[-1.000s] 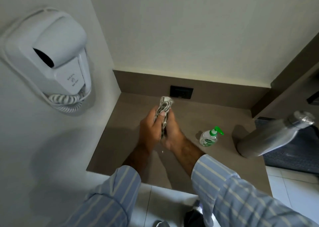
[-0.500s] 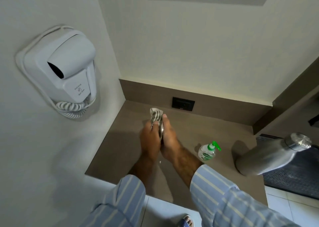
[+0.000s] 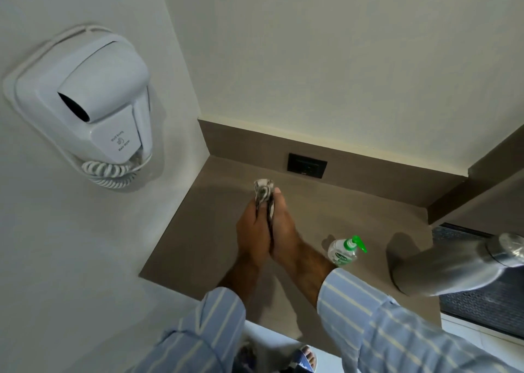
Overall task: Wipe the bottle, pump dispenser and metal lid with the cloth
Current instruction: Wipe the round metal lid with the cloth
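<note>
My left hand (image 3: 252, 231) and my right hand (image 3: 286, 228) are pressed palm to palm above the brown counter (image 3: 198, 231). A striped grey-and-white cloth (image 3: 263, 191) sticks out above the fingertips. A thin metal lid edge (image 3: 271, 214) shows between the palms, mostly hidden; the left hand presses the cloth against it. A clear pump dispenser (image 3: 341, 252) with a green pump stands on the counter just right of my right forearm. Further right stands a steel bottle (image 3: 453, 265) with its cap on.
A white wall-mounted hair dryer (image 3: 93, 103) with a coiled cord hangs on the left wall. A black socket (image 3: 307, 165) sits in the back upstand. A dark ribbed mat (image 3: 482, 302) lies behind the bottle. The counter's front edge is below my forearms.
My hands stay pressed together around the cloth and lid, with the fingers shifting slightly over the cloth. The view has tilted, so the hands sit lower in the frame.
</note>
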The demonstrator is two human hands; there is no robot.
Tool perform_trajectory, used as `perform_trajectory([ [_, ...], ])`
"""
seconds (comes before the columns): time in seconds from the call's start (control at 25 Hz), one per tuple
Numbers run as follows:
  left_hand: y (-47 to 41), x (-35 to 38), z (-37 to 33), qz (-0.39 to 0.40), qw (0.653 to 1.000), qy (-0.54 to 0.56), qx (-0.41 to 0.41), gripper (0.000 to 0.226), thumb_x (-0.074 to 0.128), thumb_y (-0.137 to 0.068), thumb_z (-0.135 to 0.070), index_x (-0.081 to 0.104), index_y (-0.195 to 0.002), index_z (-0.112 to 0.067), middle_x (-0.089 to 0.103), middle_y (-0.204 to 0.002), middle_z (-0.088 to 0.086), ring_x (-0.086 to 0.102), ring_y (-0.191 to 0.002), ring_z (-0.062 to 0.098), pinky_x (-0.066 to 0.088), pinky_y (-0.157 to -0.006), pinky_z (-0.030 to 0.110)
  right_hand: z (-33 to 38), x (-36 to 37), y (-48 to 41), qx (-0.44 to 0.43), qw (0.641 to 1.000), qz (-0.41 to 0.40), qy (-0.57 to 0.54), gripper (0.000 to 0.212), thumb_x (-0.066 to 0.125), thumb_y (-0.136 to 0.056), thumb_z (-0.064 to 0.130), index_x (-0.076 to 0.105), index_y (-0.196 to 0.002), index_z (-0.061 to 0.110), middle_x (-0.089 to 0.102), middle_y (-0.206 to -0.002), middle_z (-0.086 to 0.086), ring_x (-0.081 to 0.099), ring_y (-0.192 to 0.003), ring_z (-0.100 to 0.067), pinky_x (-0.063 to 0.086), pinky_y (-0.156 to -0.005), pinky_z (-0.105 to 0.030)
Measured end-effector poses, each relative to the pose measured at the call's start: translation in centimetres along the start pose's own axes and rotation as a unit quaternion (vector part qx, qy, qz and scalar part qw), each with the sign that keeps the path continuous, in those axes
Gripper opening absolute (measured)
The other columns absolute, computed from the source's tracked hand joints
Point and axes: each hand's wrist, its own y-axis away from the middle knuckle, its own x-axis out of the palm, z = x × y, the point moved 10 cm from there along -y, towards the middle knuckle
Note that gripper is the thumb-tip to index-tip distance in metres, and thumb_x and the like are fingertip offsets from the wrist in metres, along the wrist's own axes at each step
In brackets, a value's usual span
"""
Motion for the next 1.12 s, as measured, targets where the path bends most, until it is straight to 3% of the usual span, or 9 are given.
perform_trajectory([
  [0.12,2.0,1.0,-3.2,0.008,0.987,-0.047,0.155,0.036,0.04,-0.103,-0.045,0.063,-0.127,-0.03,0.07,-0.123,-0.012,0.065,-0.113,0.002,0.05,-0.094,0.017,2.7,-1.2,-1.3,-0.025,0.999,-0.012,-0.03,0.042,0.033,-0.112,0.038,0.063,-0.096,0.013,0.073,-0.067,0.004,0.069,-0.064,-0.006,0.058,-0.066,-0.019],
  [0.2,3.1,1.7,-2.7,0.03,0.976,-0.067,0.207,0.043,0.039,-0.104,-0.042,0.057,-0.14,-0.026,0.063,-0.137,-0.011,0.058,-0.126,0.0,0.043,-0.105,0.016,3.1,-1.8,-1.6,-0.014,0.995,-0.031,-0.089,0.045,0.035,-0.111,0.044,0.064,-0.091,0.016,0.071,-0.061,0.004,0.068,-0.062,-0.007,0.058,-0.063,-0.021],
  [0.44,-4.3,-0.3,2.2,0.031,0.996,-0.065,-0.048,0.031,0.045,-0.106,-0.034,0.069,-0.115,-0.016,0.075,-0.113,0.006,0.069,-0.103,0.014,0.053,-0.089,0.032,-2.1,-0.5,-3.0,0.006,0.999,-0.041,-0.023,0.061,0.041,-0.103,0.06,0.086,-0.1,0.019,0.082,-0.107,-0.009,0.08,-0.095,-0.017,0.063,-0.072,-0.026],
  [0.56,-3.4,1.7,-1.2,0.11,0.993,-0.019,0.045,0.032,0.041,-0.101,-0.052,0.064,-0.113,-0.034,0.072,-0.097,-0.023,0.066,-0.09,-0.008,0.057,-0.081,0.019,-0.4,-1.2,-4.3,-0.024,0.997,-0.058,-0.051,0.067,0.034,-0.107,0.054,0.084,-0.083,0.017,0.08,-0.083,-0.003,0.077,-0.077,-0.012,0.059,-0.069,-0.023],
  [0.64,-0.9,2.0,-1.0,0.126,0.986,-0.01,0.107,0.039,0.041,-0.1,-0.053,0.058,-0.13,-0.035,0.07,-0.118,-0.024,0.065,-0.109,-0.005,0.051,-0.092,0.012,1.6,-1.3,-4.9,-0.034,0.994,-0.053,-0.091,0.079,0.03,-0.108,0.055,0.076,-0.058,0.015,0.07,-0.059,0.001,0.07,-0.056,-0.009,0.056,-0.057,-0.02],
  [0.76,-1.6,-0.2,2.3,0.097,0.993,-0.017,0.07,0.034,0.045,-0.105,-0.034,0.062,-0.129,-0.015,0.073,-0.122,0.008,0.072,-0.103,0.015,0.054,-0.093,0.022,1.1,-0.1,-4.5,-0.01,0.996,-0.024,-0.084,0.067,0.046,-0.098,0.064,0.075,-0.075,0.009,0.07,-0.075,-0.011,0.07,-0.067,-0.021,0.058,-0.065,-0.028],
  [0.88,-4.7,-1.1,3.0,0.067,0.997,-0.049,-0.002,0.028,0.044,-0.106,-0.032,0.066,-0.117,-0.019,0.072,-0.096,-0.009,0.071,-0.091,0.01,0.05,-0.074,0.016,-2.4,0.1,-4.1,0.001,0.998,-0.057,-0.038,0.067,0.045,-0.102,0.059,0.077,-0.118,0.003,0.076,-0.118,-0.018,0.072,-0.107,-0.027,0.062,-0.089,-0.034],
  [1.0,-3.8,1.1,0.4,0.132,0.985,-0.048,0.1,0.034,0.046,-0.099,-0.043,0.062,-0.127,-0.031,0.067,-0.099,-0.027,0.062,-0.093,-0.021,0.045,-0.076,-0.001,-1.4,-1.5,-4.3,-0.035,0.993,-0.103,-0.056,0.058,0.039,-0.105,0.055,0.076,-0.099,0.011,0.077,-0.092,-0.009,0.071,-0.09,-0.022,0.06,-0.078,-0.027],
  [1.12,-4.8,0.0,3.5,0.145,0.973,-0.092,0.154,0.038,0.05,-0.099,-0.037,0.063,-0.131,-0.022,0.065,-0.12,-0.017,0.063,-0.109,-0.009,0.043,-0.092,0.0,2.2,-4.2,-4.5,-0.044,0.985,-0.132,-0.101,0.065,0.044,-0.099,0.065,0.075,-0.098,0.008,0.074,-0.086,-0.013,0.072,-0.08,-0.025,0.062,-0.074,-0.033],
])
